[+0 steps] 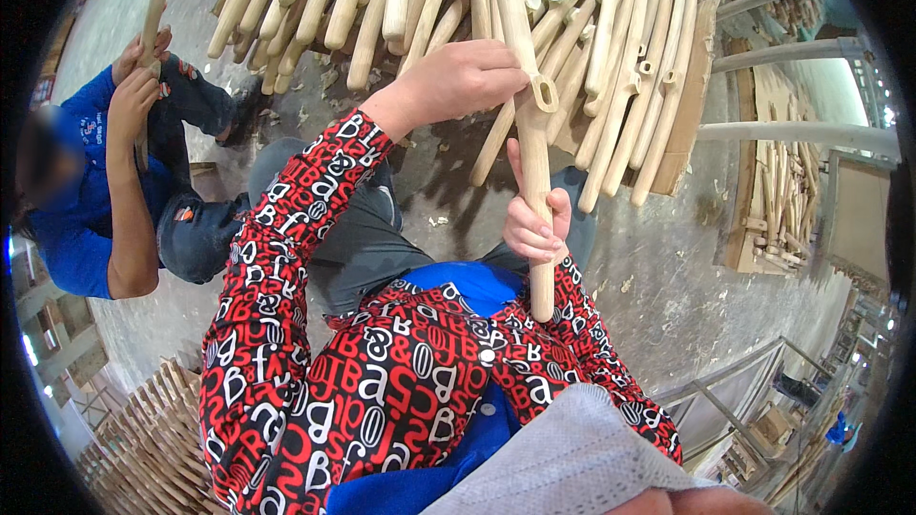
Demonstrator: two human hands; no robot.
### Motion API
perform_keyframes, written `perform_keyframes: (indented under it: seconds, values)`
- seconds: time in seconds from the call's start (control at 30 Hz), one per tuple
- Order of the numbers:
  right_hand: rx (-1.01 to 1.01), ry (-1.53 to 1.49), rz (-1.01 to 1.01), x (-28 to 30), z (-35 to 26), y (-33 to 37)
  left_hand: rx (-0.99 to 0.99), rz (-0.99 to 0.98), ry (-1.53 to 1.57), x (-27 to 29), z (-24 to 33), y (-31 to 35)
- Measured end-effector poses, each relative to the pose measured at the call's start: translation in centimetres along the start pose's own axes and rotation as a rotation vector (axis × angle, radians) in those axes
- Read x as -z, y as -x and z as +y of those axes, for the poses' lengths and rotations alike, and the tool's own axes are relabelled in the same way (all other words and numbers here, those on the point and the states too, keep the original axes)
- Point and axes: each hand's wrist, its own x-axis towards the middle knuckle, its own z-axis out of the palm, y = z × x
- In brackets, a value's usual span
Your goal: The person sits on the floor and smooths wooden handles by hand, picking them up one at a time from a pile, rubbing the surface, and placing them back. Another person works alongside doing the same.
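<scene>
A long, pale wooden chair leg (532,133) slants up and away in front of my chest, with an oval raised mortise (544,93) on its side. Wrapped round its lower part is my right hand (537,224), one finger stretched up along the wood. My left hand (458,84) is closed in a pinch against the leg beside the mortise. Whatever those fingertips hold, if anything, is hidden. Beyond both hands lies a thick pile of similar wooden legs (382,0), some with the same mortises.
A person in a blue shirt (81,253) sits at the left, holding another wooden piece (157,0). Cardboard (695,95) lies beneath the pile's right side. More wooden parts (787,191) lie farther right, near metal rails (797,138). Shavings dot the concrete floor (668,296). Stacked wood (148,448) stands lower left.
</scene>
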Motion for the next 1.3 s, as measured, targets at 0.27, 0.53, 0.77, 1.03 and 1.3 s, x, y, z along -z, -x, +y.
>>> perform_keyframes:
  seconds: [0.27,0.53,0.77,1.03,1.3]
  values:
    - [0.004,-0.041,-0.028,0.4,0.4,0.6,0.038,-0.014,0.020,-0.7,0.3,-0.4]
    - [-0.033,-0.076,-0.069,0.2,0.4,0.7,0.115,-0.027,0.171,1.1,-0.6,-0.4]
    - [0.049,-0.051,0.042,-0.5,0.6,-0.5,0.062,-0.030,-0.048,0.3,-0.1,0.4]
    - [0.042,0.048,0.123,-1.1,0.2,-0.5,0.041,-0.043,-0.119,0.2,0.0,0.5]
    - [-0.032,0.064,0.115,-1.2,-0.7,0.1,0.123,0.108,-0.176,1.1,-1.4,-0.1]
